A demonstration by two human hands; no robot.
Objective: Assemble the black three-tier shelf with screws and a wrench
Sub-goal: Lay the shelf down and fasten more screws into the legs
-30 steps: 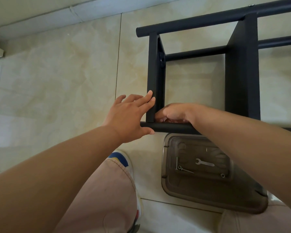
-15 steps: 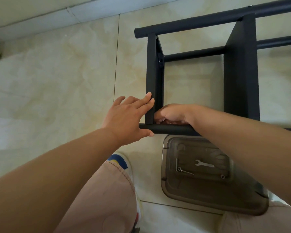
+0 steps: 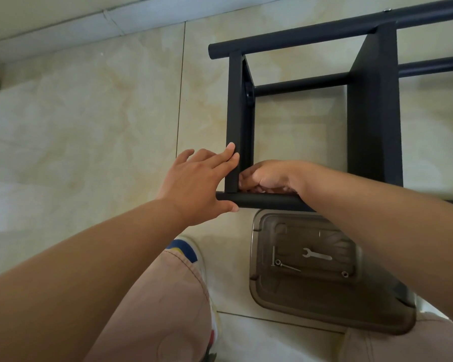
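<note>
The black shelf frame lies on its side on the tiled floor, its tubes and flat panels joined. My left hand rests with straight fingers against the end panel, its thumb under the near black tube. My right hand is curled inside the corner where that panel meets the tube; whatever its fingers hold is hidden. A small silver wrench and a few screws lie in the grey plastic tray below the frame.
My knees in pink trousers and a white shoe with a blue patch sit at the bottom. A pale wall skirting runs along the top left. Bare beige tiles stretch to the left of the frame.
Both hands keep the same hold at the corner joint. The view has shifted only slightly.
</note>
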